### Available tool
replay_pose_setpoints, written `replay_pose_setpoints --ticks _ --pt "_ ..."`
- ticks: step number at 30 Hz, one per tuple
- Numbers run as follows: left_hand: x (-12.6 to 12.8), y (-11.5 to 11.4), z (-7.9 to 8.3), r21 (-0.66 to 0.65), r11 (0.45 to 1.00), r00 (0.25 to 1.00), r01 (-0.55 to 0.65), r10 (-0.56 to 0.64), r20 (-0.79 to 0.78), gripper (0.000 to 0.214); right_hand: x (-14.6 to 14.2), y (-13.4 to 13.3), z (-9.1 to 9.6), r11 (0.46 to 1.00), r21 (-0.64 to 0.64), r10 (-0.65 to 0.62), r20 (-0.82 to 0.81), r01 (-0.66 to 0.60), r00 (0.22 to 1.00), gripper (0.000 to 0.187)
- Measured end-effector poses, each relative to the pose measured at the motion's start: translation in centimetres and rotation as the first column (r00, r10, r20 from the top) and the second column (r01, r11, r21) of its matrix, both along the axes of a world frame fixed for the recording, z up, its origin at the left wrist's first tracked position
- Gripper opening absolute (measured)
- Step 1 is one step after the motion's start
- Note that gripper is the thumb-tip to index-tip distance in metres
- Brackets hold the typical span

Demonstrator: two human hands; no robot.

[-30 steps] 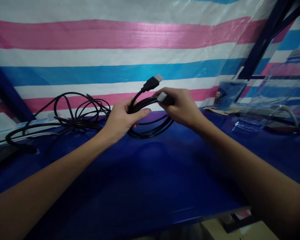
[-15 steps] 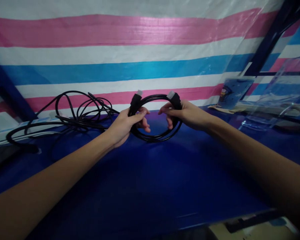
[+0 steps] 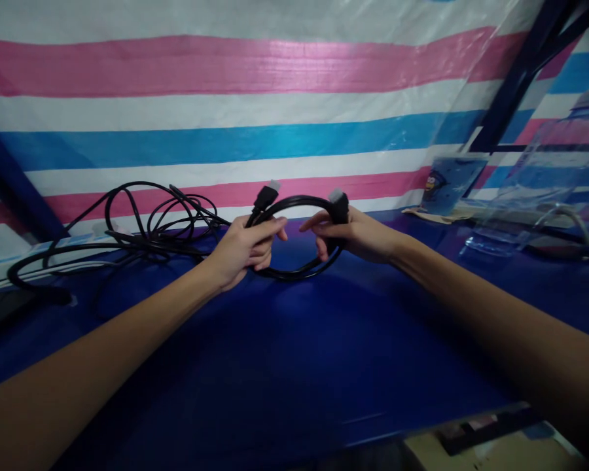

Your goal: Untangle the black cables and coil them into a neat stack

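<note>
A black cable is wound into a small coil (image 3: 299, 271) held upright over the blue table (image 3: 294, 366). My left hand (image 3: 243, 252) is closed round the coil's left side, and one silver-tipped plug (image 3: 267, 194) sticks up above it. My right hand (image 3: 356, 232) is closed round the coil's right side, with the other plug (image 3: 338, 199) at its fingers.
A loose tangle of black cables (image 3: 142, 226) lies on the table to the left, trailing to the left edge. A striped pink, white and blue tarp hangs behind. Clear plastic packaging (image 3: 535, 203) and a blue printed card (image 3: 449, 186) sit at the right rear.
The two plugs, which stood apart above my hands, have been drawn down onto the coil. My right hand has shifted from the top to the coil's right side, and the coil is tighter.
</note>
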State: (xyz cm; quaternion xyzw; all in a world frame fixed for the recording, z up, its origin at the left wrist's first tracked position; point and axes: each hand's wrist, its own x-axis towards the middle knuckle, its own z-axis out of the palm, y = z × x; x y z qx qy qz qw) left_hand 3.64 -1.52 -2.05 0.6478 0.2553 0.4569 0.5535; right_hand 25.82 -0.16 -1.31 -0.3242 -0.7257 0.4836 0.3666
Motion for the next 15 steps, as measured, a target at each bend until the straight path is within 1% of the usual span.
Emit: replay_pose_setpoints --ticks 2,4,5,6,7,9,11,12,13,14,15 --pt "0.1 -0.1 -0.2 0.0 1.0 0.999 0.01 -0.01 -0.035 0.024 -0.2 -0.4 0.3 0.99 -0.104 0.1 0.084 -0.091 0.991 0.018" --pt "0.1 0.1 -0.3 -0.017 1.0 0.998 0.019 -0.02 -0.059 0.022 -0.2 -0.9 0.8 0.959 -0.214 0.223 0.167 -0.185 0.96 0.018" --pt "0.1 0.1 -0.2 -0.031 0.999 0.998 0.02 -0.022 -0.066 0.022 -0.1 -1.1 1.1 0.947 -0.239 0.261 0.192 -0.212 0.946 0.019" --pt "0.1 0.1 -0.1 -0.042 0.999 0.997 0.018 -0.021 -0.074 0.021 -0.1 -1.2 1.3 0.947 -0.233 0.268 0.201 -0.22 0.942 0.02" --pt "0.1 0.0 0.1 -0.047 0.999 0.996 0.019 -0.023 -0.088 0.021 -0.2 -1.2 1.4 0.961 -0.195 0.235 0.195 -0.198 0.952 0.02" --pt "0.4 -0.3 0.8 -0.037 0.999 0.993 0.021 -0.025 -0.112 0.021 -0.4 -1.2 1.4 0.995 -0.05 0.087 0.127 -0.081 0.988 0.019" --pt "0.6 -0.7 1.4 -0.05 0.999 0.995 0.022 -0.026 -0.099 0.022 -0.9 -1.2 1.3 0.994 0.09 -0.061 -0.021 0.062 0.998 0.017" --pt "0.8 -0.8 1.5 -0.067 0.997 0.997 0.024 -0.03 -0.077 0.023 -1.1 -1.2 1.3 0.985 0.124 -0.106 -0.1 0.118 0.989 0.016" --pt "0.9 -0.9 1.5 -0.087 0.996 0.998 0.028 -0.033 -0.054 0.025 -1.3 -1.3 1.3 0.98 0.131 -0.129 -0.166 0.151 0.978 0.015" --pt "1.0 -0.8 1.3 -0.101 0.994 0.999 0.031 -0.035 -0.036 0.026 -1.4 -1.3 1.3 0.981 0.114 -0.131 -0.2 0.155 0.971 0.014" --pt "1.0 -0.8 1.1 -0.106 0.994 0.999 0.03 -0.033 -0.029 0.027 -1.4 -1.3 1.3 0.987 0.077 -0.121 -0.197 0.139 0.973 0.013"
